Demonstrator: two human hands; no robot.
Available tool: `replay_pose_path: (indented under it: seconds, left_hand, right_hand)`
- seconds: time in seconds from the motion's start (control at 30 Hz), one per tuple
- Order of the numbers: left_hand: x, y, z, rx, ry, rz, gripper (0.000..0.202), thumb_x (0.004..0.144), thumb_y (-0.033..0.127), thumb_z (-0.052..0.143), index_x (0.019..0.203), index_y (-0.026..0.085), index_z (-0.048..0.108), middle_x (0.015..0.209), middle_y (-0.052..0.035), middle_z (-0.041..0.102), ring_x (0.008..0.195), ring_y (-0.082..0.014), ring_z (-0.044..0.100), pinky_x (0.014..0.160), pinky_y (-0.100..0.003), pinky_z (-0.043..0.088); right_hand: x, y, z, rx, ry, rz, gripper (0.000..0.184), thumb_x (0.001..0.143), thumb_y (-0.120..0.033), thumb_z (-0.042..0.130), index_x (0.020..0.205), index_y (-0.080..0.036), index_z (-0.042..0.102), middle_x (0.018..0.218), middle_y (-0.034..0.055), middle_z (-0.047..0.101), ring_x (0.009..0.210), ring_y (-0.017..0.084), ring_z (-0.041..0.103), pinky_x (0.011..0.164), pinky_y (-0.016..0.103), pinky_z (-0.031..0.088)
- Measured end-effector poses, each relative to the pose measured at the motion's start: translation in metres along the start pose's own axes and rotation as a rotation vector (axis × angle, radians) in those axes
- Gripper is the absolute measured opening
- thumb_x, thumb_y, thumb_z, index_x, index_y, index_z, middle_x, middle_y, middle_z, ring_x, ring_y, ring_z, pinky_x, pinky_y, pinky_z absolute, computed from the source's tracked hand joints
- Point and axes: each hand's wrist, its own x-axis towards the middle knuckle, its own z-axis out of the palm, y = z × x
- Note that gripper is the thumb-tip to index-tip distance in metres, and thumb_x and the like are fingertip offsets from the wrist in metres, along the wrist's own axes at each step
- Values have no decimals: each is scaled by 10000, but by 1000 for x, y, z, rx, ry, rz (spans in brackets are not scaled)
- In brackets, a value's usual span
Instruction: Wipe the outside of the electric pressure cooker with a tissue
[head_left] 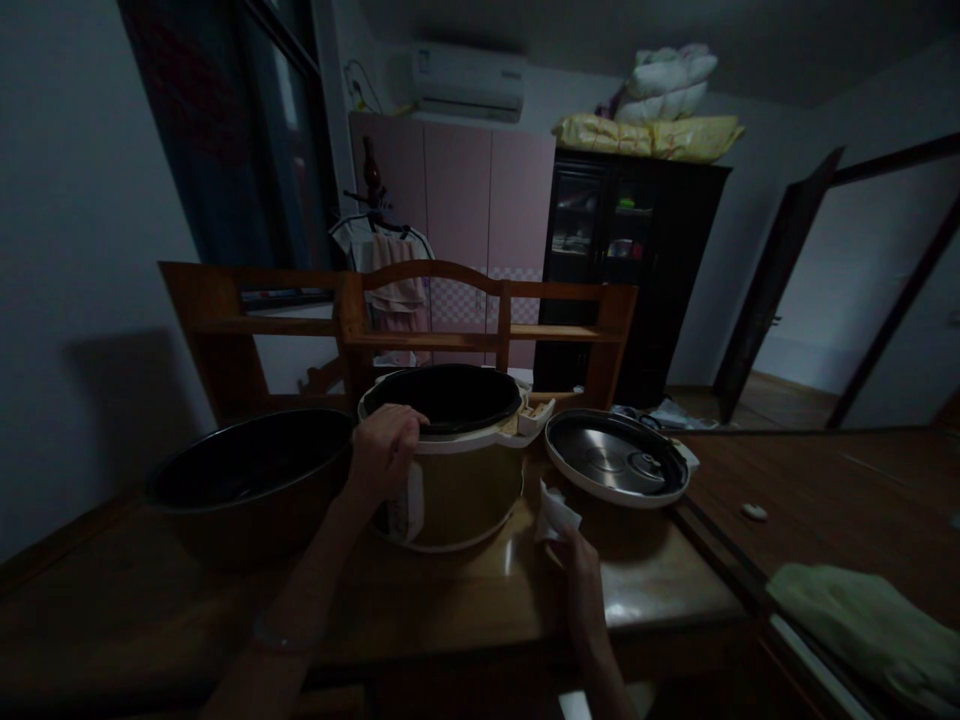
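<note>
A rice cooker body [457,490] with a pale rim and a dark inside stands upright on the wooden table. My left hand [386,440] rests at its near left rim, fingers curled over the edge; the fingertips are partly hidden. My right hand [581,570] is closed on a folded white tissue [556,512], held low in front of the cooker's right side. To the left sits a wide dark inner pot [255,500], open side up. At the right, the cooker's round lid [615,460] lies with its metal inner face up.
Behind the table [480,620] runs a low wooden shelf frame [427,342]. At the right are a light green cloth [862,610] and a small white object [754,512] on a brown wooden surface. A pink wardrobe [457,200] and a black cabinet [622,260] stand farther back.
</note>
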Motion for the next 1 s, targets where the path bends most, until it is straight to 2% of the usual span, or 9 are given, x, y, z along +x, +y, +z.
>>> replay_pose_path:
  seconds: [0.1, 0.17, 0.3, 0.43, 0.6, 0.7, 0.83, 1.0]
  left_hand:
    - [-3, -10, -5, -45, 24, -16, 364, 1006, 240, 315, 903, 176, 658, 895, -82, 693, 880, -207, 626, 814, -370, 467]
    - [-2, -10, -10, -48, -6, -35, 375, 1010, 254, 315, 910, 181, 670, 907, -77, 706, 898, -204, 634, 850, -373, 474]
    - [5, 2, -22, 62, -151, -23, 341, 1008, 267, 352, 948, 187, 678, 947, -53, 739, 898, -188, 650, 1028, -426, 422]
    - [6, 16, -30, 131, -212, -66, 355, 1025, 282, 328, 1163, 211, 647, 1129, -48, 728, 1053, -189, 642, 1129, -454, 350]
    - [-5, 27, -24, 126, -136, -187, 372, 1033, 328, 306, 1178, 211, 628, 1183, -80, 674, 1148, -229, 581, 1073, -427, 398]
    - [-9, 27, -19, 85, -63, -248, 368, 1036, 328, 287, 1097, 198, 625, 1112, -89, 665, 1094, -230, 587, 1015, -399, 427]
    - [-10, 24, -17, -33, 14, -319, 398, 1041, 331, 263, 974, 200, 632, 1008, -74, 673, 993, -207, 617, 944, -354, 453]
    - [-10, 26, -13, -123, 95, -416, 441, 1046, 354, 260, 967, 210, 669, 1007, -55, 698, 973, -191, 637, 906, -330, 460]
  right_hand:
    - [-2, -3, 1, -18, -23, -9, 449, 791, -567, 638, 999, -203, 799, 1075, 70, 772, 1042, 280, 687, 897, 368, 536]
    - [-2, -4, 1, -18, -30, -13, 426, 794, -561, 638, 979, -215, 804, 1064, 62, 776, 1037, 278, 689, 908, 371, 536]
    - [-2, -5, 0, -28, -20, -29, 390, 800, -543, 639, 978, -237, 804, 1065, 49, 777, 1032, 276, 688, 904, 374, 538]
    - [-3, -6, 1, -51, -29, -27, 438, 798, -559, 641, 989, -198, 799, 1058, 63, 775, 1033, 294, 688, 905, 396, 534]
    - [-5, -10, 2, -56, -30, -47, 470, 791, -581, 641, 1002, -191, 797, 1064, 72, 776, 1048, 301, 687, 882, 392, 544]
    - [-5, -11, 2, -73, -31, -55, 472, 783, -600, 642, 962, -194, 803, 1039, 77, 781, 1023, 299, 694, 870, 384, 548]
    - [-6, -10, 3, -61, -46, -36, 504, 797, -607, 637, 1001, -174, 793, 1041, 79, 779, 1020, 299, 694, 873, 387, 544]
    - [-8, -10, 2, -121, 9, -75, 478, 796, -598, 643, 967, -180, 800, 1022, 79, 781, 1017, 299, 690, 889, 383, 526]
